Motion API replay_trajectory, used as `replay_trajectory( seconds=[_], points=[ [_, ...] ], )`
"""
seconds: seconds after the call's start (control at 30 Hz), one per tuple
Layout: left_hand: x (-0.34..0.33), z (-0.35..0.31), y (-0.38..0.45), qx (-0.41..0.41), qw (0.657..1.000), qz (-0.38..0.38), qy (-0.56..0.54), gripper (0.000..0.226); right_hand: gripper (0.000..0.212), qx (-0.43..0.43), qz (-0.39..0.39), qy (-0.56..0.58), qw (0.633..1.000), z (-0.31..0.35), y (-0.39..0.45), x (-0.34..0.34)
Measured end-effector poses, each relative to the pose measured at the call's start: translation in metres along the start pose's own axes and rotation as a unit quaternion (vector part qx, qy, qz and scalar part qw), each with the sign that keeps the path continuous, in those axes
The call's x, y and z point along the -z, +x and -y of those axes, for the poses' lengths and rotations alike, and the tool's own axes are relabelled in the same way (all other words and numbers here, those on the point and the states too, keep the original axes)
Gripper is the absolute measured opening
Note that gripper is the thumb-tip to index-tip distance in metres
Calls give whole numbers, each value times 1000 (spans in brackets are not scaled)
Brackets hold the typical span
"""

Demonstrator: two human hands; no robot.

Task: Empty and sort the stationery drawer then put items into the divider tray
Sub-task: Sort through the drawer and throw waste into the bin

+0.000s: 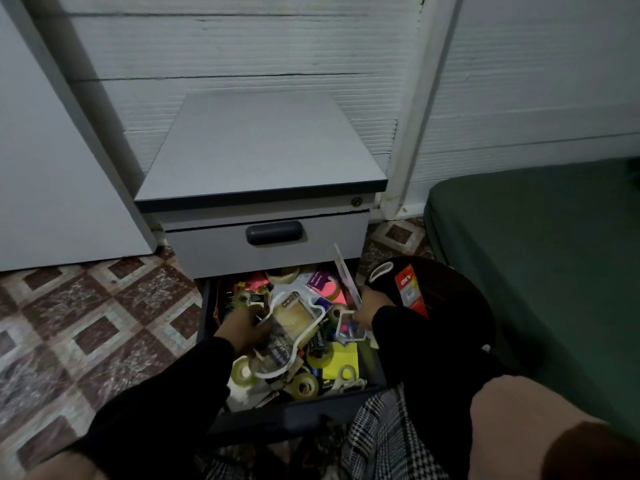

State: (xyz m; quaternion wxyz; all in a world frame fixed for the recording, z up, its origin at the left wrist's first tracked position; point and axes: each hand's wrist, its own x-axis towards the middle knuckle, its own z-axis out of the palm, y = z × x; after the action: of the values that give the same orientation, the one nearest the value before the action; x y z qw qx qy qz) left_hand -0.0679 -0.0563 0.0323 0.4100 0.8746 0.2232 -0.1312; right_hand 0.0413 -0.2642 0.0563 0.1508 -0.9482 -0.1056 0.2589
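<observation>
Left hand (242, 327) in drawer (207, 306) (cluttered), beside tape pack (294, 320)

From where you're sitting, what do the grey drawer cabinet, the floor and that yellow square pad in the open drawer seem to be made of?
The grey drawer cabinet looks like matt painted metal or laminate: smooth, flat faces; I cannot tell which. The floor seems polished stone or ceramic tile: veined maroon squares with pale borders. The yellow square pad looks like matt paper, probably sticky notes.
</observation>
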Motion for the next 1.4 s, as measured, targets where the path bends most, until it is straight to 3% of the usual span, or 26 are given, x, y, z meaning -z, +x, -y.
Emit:
replay_trajectory(
  seconds=[0.4,0.5,0.63,0.8,0.9,1.0,1.4],
  points=[
    [-72,-116,42,-82,997,-1,-13,30,41,-83,-75,64,992,-99,-1,49],
    [-93,-137,52,-79,996,22,-37,25,44,-101,-74,78,989,-119,2,54],
    [-110,-148,61,-53,996,55,-43,41,49,-117,-59,103,986,-137,7,55],
    [-110,-132,69,-23,994,72,-78,47,45,-122,-46,108,986,-144,10,53],
    [-104,-124,64,-8,992,71,-105,39,36,-110,-51,118,986,-137,11,52],
    [-94,-111,57,-7,991,64,-114,34,39,-88,-62,128,986,-121,13,49],
    [-25,-10,36,-5,999,-11,-50,39,41,-12,-30,142,989,-32,31,-4]
  ],
)
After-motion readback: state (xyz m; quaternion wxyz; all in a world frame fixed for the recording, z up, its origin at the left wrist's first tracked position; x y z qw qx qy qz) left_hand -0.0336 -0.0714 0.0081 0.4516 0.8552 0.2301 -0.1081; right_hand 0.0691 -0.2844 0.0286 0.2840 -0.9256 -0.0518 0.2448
